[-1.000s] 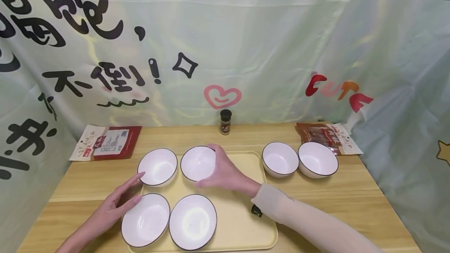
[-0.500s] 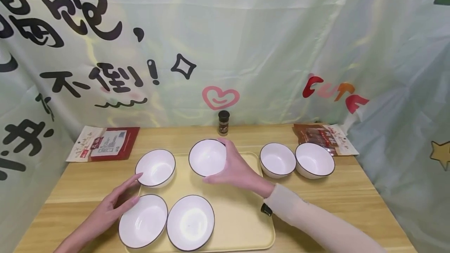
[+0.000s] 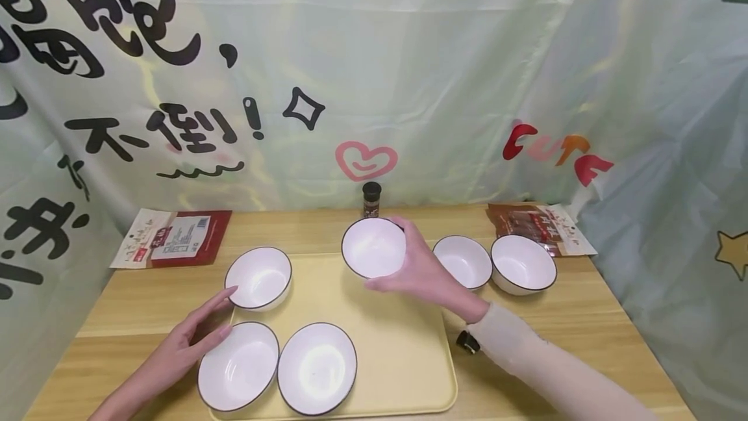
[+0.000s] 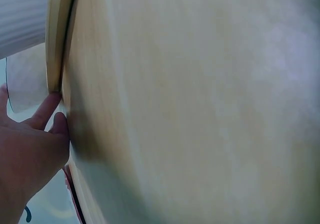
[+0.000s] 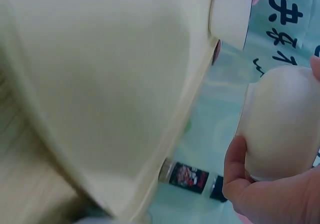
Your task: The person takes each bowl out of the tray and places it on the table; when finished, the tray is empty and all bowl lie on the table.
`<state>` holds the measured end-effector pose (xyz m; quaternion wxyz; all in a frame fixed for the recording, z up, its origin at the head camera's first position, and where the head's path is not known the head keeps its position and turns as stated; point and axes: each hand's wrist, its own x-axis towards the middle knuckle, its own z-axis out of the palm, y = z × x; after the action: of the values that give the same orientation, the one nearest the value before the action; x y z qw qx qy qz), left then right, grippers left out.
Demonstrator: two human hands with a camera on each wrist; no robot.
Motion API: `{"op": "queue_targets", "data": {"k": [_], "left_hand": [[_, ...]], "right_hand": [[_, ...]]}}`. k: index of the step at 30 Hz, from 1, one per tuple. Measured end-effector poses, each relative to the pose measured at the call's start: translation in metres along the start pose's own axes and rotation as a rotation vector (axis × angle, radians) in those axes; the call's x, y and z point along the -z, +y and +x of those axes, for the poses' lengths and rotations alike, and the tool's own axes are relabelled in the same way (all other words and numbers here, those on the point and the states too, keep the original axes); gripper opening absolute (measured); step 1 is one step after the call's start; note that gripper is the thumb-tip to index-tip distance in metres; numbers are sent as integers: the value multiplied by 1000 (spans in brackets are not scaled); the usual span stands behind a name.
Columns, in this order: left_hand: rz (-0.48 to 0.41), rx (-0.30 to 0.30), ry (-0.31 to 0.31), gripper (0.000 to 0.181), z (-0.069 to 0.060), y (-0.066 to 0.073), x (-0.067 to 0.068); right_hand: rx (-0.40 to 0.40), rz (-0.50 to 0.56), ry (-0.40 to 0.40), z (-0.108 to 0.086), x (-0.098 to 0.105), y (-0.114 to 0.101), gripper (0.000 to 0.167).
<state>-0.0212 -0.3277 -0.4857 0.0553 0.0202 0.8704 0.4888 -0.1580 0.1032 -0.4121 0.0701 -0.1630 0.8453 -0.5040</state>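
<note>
Shifted white dark-rimmed bowl (image 3: 373, 251): since the earlier frames I see it travel rightward; it now hangs raised, partly covering the small black-capped bottle (image 3: 371, 195) in the head view.
Pale-yellow rectangular tray (image 3: 403, 356): open surface spans its middle and right; the raised bowl is above its far edge.
Bowls at left: white far-left bowl (image 3: 258, 278), white near-left bowl (image 3: 238, 366) and white near-middle bowl (image 3: 317, 369) stand upright, glare on their insides.
Bowls at right: white inner bowl (image 3: 458, 260) and white outer bowl (image 3: 523, 264) stand side by side by the tray's right edge.
Right hand (image 3: 417, 268): thumb and fingers clamped on the raised bowl's side.
Left hand (image 3: 181, 346): fingers apart, tips at two left bowls' rims; I cannot tell whether they press.
</note>
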Motion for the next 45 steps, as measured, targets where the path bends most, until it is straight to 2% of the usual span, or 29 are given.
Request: {"op": "queue_targets", "data": {"k": [12, 22, 26, 35, 45], "left_hand": [[13, 2, 4, 66, 0, 2, 0], [3, 13, -3, 66, 0, 3, 0], [8, 7, 0, 66, -1, 2, 0], [-5, -15, 1, 65, -1, 2, 0], [-10, -11, 1, 65, -2, 2, 0]], "right_hand": [[-25, -1, 54, -3, 34, 8, 127], [-44, -90, 121, -6, 67, 16, 126], [-82, -115, 138, -10, 81, 17, 128], [-106, -51, 161, -23, 109, 23, 131], [-137, -104, 230, -31, 138, 28, 127]]}}
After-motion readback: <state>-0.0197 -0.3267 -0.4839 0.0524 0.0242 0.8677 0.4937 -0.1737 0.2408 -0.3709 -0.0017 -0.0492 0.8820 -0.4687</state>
